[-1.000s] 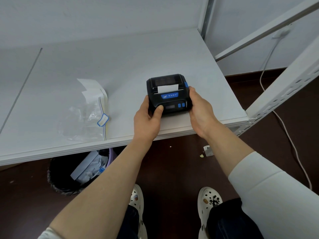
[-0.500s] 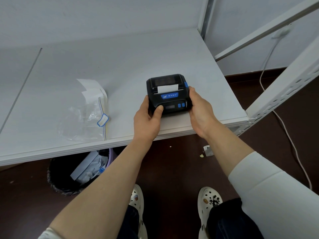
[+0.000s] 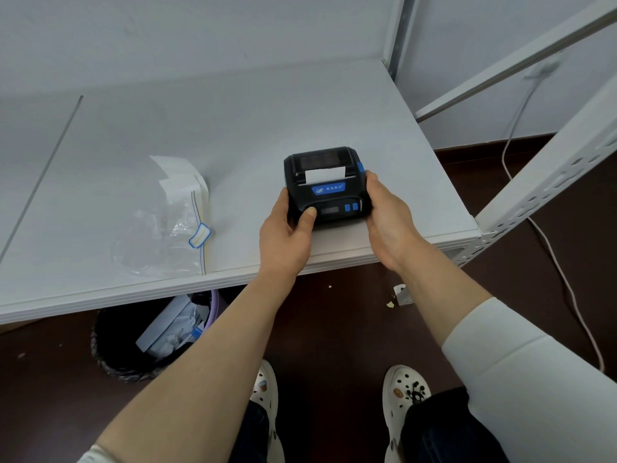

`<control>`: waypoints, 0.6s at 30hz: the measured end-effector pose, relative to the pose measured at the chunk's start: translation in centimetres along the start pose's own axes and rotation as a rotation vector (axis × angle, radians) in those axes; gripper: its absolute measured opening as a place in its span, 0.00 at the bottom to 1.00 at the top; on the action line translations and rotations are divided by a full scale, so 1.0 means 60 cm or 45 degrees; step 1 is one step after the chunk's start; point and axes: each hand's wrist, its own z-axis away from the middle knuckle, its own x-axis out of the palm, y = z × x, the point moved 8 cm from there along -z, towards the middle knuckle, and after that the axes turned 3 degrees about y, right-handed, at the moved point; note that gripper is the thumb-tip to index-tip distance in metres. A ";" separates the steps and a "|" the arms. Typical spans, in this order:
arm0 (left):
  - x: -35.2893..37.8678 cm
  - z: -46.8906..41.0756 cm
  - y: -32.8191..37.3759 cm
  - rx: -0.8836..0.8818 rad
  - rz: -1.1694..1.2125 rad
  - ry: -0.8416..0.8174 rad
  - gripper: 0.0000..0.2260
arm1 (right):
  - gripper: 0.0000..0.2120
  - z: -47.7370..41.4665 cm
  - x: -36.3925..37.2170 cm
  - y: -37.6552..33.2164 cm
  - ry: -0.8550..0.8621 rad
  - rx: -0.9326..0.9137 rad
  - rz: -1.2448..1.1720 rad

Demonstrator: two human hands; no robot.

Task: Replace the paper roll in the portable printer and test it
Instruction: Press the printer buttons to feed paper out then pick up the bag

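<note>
A black portable printer (image 3: 329,192) with blue buttons and a blue label sits on the white table (image 3: 233,128) near its front right edge. Its lid is closed and a short white paper strip (image 3: 324,175) sticks out of the slot. My left hand (image 3: 285,235) grips the printer's left side, with the thumb pressing on the front panel left of the small display. My right hand (image 3: 389,215) holds the printer's right side, fingers curled along it.
A clear zip bag (image 3: 163,238) with white label strips (image 3: 178,182) lies on the table to the left. A black waste bin (image 3: 140,342) with scraps stands under the table. A white shelf frame (image 3: 547,182) and a cable (image 3: 551,262) are at the right.
</note>
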 end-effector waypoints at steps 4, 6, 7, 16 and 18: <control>0.000 0.000 0.000 0.006 -0.007 -0.001 0.22 | 0.20 0.003 0.001 -0.002 0.006 -0.002 -0.002; 0.000 0.001 0.001 0.002 -0.021 -0.004 0.22 | 0.19 0.004 0.002 -0.003 0.000 -0.007 0.001; 0.000 0.001 0.002 0.000 -0.027 -0.004 0.22 | 0.18 0.005 0.003 -0.004 -0.001 -0.008 0.002; -0.002 0.007 0.015 0.011 -0.060 0.003 0.21 | 0.18 0.008 0.004 -0.006 -0.007 -0.009 0.001; -0.002 0.007 0.016 0.009 -0.063 0.008 0.21 | 0.18 0.008 0.003 -0.007 -0.005 -0.011 -0.002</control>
